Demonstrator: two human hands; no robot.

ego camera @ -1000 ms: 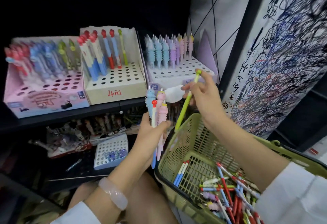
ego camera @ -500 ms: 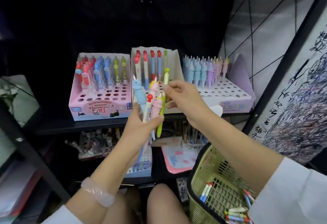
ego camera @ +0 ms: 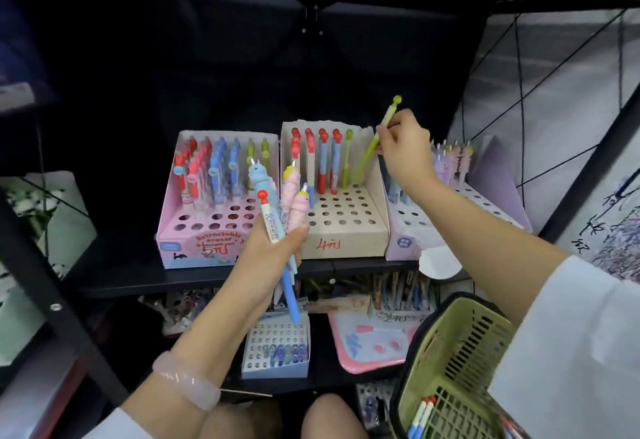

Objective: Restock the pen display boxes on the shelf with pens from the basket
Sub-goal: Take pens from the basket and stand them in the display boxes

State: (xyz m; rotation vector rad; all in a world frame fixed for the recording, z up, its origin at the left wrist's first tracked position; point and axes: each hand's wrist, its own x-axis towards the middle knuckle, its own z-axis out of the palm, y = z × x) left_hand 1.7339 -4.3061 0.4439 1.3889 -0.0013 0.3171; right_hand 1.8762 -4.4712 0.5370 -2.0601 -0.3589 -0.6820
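Observation:
Three pen display boxes stand side by side on the black shelf [ego camera: 145, 282]: a pink box [ego camera: 204, 248], a beige box [ego camera: 346, 241] and a lilac box [ego camera: 412, 234]. My right hand [ego camera: 405, 151] pinches a yellow-green pen [ego camera: 375, 140], tilted, with its tip down at the back right row of the beige box beside another yellow pen. In front of the boxes my left hand [ego camera: 273, 255] grips a bunch of pens [ego camera: 280, 203]: a blue animal-topped one, pink ones and a red-capped one. The green basket [ego camera: 460, 362] sits at the lower right with a few pens [ego camera: 420, 414] in it.
A lower shelf holds a small white box with blue pens [ego camera: 277, 352], a pink tray [ego camera: 374, 341] and more stock behind. A black diagonal frame bar [ego camera: 55, 303] crosses the left. A scribbled test-paper panel [ego camera: 616, 230] stands at the right. My knees are below.
My right hand carried the yellow-green pen from beside my left hand's bunch up to the back row of the beige box. The view tilted upward; my left hand kept its pens.

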